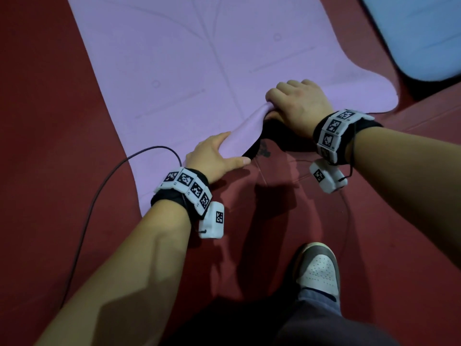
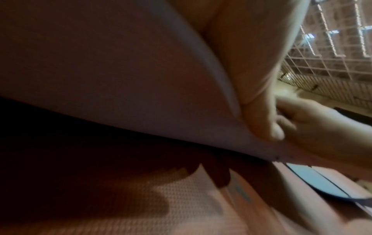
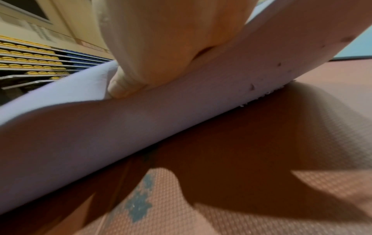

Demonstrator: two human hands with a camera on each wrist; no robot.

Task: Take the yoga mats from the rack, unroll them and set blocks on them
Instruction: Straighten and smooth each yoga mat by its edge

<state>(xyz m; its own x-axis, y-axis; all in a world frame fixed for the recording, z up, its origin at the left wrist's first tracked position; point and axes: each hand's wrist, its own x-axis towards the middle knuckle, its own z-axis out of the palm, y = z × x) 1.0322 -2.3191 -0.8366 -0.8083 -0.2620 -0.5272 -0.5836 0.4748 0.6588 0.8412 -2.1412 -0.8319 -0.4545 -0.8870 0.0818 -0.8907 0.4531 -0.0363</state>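
Purple yoga mat [image 1: 174, 58]: I see it unrolled flat on the red floor [image 1: 45, 121], running away from me; its near short edge is lifted off the floor in the middle, forming a raised hump between my two hands.
Red floor: textured matting, with a shadow under the raised edge and a small bluish stain [image 3: 138, 205] just below it.
Blue mat [image 1: 421, 33]: lies flat at the upper right, apart from the purple one.
Shoe [image 1: 318, 267]: my white and brown shoe stands on the floor near the bottom, well short of the mat.
Left hand [image 1: 214, 156]: clamped on the lifted edge, thumb beneath and fingers on top.
Right hand [image 1: 299, 103]: fingers curled over the same edge further right, gripping it; the two hands sit near each other.
Cable [image 1: 99, 193]: a thin dark cable loops across the mat's near left corner and onto the floor.
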